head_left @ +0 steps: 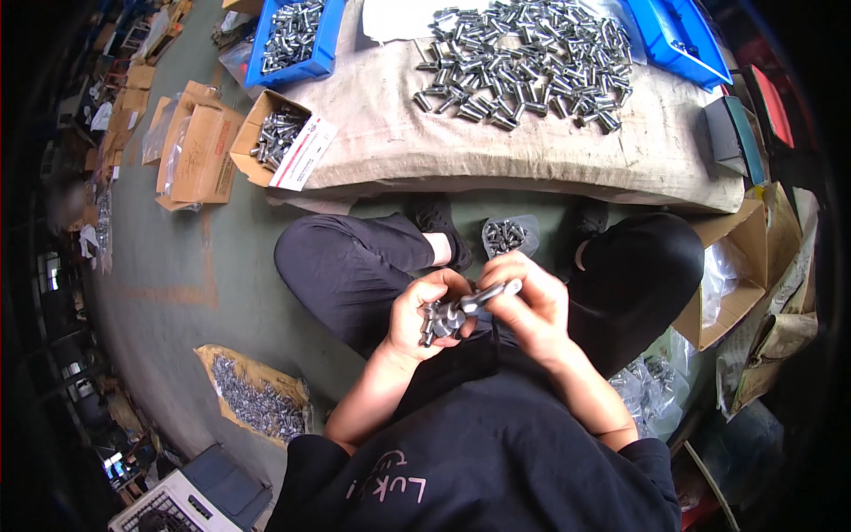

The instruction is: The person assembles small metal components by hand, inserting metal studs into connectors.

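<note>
Several small metal cylindrical parts point(448, 321) sit in the left hand point(409, 312), its fingers curled and clamped around them, with their ends jutting past the fingertips. The right hand point(539, 312) pinches one shiny metal pin point(495, 294) between thumb and fingers, slanted toward the handful; whether the two touch, I cannot tell.

Both hands work above the lap, between the bent left knee point(310, 253) and right knee point(660, 262), well short of the near edge of the cloth-covered table point(372, 133). A strip of green floor point(350, 206) separates that edge from the knees. In the gap between the feet, just beyond the right hand, stands a clear plastic tub point(530, 232) of similar parts, narrowing the room there.

On the table, a broad pile of metal pins point(532, 66) spreads back from the near edge, flanked by the left blue bin point(297, 71) and the right blue bin point(645, 28). An open carton point(248, 152) of parts stands by the table's left corner; a larger cardboard box point(752, 232) bounds the right side, beside the right knee.
</note>
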{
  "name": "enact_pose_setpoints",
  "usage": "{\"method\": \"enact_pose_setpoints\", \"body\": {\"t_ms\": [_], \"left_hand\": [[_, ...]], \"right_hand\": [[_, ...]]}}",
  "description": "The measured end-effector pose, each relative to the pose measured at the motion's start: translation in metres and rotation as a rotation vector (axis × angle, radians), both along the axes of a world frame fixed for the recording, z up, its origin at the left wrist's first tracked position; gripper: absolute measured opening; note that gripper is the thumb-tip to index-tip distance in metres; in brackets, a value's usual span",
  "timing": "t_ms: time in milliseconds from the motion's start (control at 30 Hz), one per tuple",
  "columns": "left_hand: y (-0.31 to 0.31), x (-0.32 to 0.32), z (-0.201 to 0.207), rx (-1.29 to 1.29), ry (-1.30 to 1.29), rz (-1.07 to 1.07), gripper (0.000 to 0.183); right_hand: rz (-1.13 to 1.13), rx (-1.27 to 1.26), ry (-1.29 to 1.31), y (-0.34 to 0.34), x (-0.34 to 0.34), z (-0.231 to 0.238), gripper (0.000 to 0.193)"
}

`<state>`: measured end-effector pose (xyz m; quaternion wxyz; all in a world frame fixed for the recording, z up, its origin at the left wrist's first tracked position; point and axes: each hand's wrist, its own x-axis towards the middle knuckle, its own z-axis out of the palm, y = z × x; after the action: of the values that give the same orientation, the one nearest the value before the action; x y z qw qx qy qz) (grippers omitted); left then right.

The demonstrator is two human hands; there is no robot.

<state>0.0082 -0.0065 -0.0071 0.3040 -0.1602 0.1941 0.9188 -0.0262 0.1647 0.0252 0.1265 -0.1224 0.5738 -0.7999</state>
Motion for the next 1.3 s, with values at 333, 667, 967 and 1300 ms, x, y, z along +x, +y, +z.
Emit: {"method": "enact_pose_setpoints", "body": {"t_ms": [333,667,967,1300], "left_hand": [[0.006,0.000,0.003,-0.197,0.000,0.095,0.026],[0.007,-0.004,0.010,-0.154,-0.016,0.097,0.033],[0.006,-0.007,0.013,0.024,-0.028,-0.017,0.032],[0.011,-0.005,0.023,-0.163,0.018,-0.056,0.036]], "right_hand": [[0.092,0.191,-0.114,-0.006,0.013,-0.005,0.022],[-0.015,-0.436,-0.478,0.000,0.008,-0.018,0.018],[0.241,-0.142,-0.700,0.007,0.000,-0.027,0.023],[0.178,-0.291,-0.770,-0.002,0.009,-0.038,0.023]]}}
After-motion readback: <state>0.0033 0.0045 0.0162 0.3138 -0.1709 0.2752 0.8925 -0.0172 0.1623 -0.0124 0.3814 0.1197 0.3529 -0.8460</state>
